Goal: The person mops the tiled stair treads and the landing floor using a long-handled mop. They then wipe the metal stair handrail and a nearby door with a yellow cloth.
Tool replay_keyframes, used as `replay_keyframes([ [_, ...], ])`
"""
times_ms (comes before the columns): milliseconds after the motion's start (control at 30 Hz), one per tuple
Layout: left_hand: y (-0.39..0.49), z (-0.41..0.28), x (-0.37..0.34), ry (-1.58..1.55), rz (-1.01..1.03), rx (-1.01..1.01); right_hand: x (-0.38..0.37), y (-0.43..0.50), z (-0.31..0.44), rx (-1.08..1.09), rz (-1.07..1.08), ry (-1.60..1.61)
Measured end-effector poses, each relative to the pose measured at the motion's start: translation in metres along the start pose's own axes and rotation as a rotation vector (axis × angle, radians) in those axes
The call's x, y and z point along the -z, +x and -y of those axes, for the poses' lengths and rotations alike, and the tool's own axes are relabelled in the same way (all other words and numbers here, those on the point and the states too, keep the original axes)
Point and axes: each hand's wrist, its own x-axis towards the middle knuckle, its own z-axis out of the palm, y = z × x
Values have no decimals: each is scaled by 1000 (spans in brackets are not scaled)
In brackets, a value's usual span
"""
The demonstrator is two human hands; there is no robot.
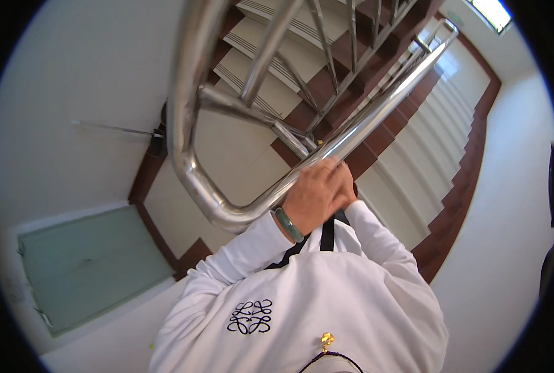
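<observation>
My left hand (pixel 310 193), slightly blurred and wearing a green bangle (pixel 288 224) at the wrist, lies across my right hand in front of my waist. Only part of my right hand (pixel 349 185) shows; its fingers are hidden behind the left. Both hands appear against the lower stretch of a polished metal handrail (pixel 370 121), but whether they touch it cannot be told. Black straps (pixel 327 235) hang below the hands, over my white clothing (pixel 333 289). No object is visible in either hand.
Steps (pixel 412 186) with red-brown borders run along the right wall. Another flight (pixel 267 46) rises behind the metal balusters (pixel 323 37). The handrail bends round at the left above a pale landing (pixel 230 158). A greenish panel (pixel 95 270) is set in the left wall.
</observation>
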Motion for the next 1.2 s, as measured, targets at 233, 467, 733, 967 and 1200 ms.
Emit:
replay_keyframes([
  [233, -174, 48, 2, -1179, 532, 190, 18, -107, -27, -155, 311, -285],
  [467, -475, 239, -225, -865, 254, 1259, 23, -152, 180, -232, 191, 345],
  [733, -562, 237, -297, -933, 266, 1299, -110, -134, 326, 521, 263, -346],
  [967, -573, 236, -297, -923, 243, 1220, -164, -139, 331, 729, 163, -998],
  [1200, -545, 237, -305, -945, 20, 1188, -167, -117, 337, 653, 335, -966],
])
